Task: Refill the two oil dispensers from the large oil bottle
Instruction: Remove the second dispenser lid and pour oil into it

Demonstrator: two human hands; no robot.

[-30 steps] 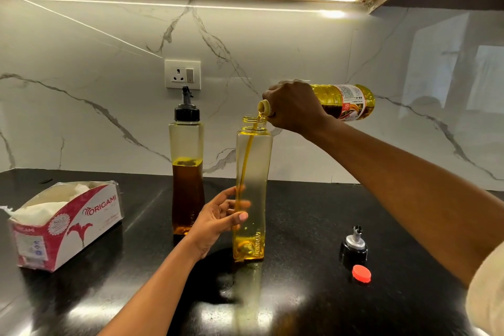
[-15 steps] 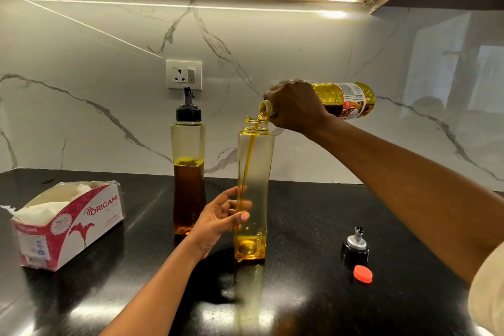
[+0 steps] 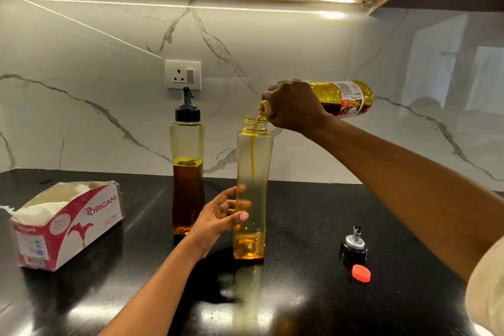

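Note:
A tall clear oil dispenser (image 3: 253,172) stands uncapped on the black counter, with a thin layer of yellow oil at its bottom. My left hand (image 3: 218,219) grips its lower part. My right hand (image 3: 293,105) holds the large oil bottle (image 3: 345,98) tipped sideways, mouth over the dispenser's neck, and a thin stream of oil runs down inside. Behind and to the left stands the second dispenser (image 3: 187,172), capped with a black spout and about half full of darker oil.
The open dispenser's black spout cap (image 3: 353,244) and a red bottle cap (image 3: 360,273) lie on the black counter (image 3: 300,294) at the right. A red and white tissue box (image 3: 65,224) sits at the left. A wall socket (image 3: 182,75) is on the marble backsplash.
The oil level in the open dispenser has risen slightly. Both hands and the tipped bottle hold nearly the same position.

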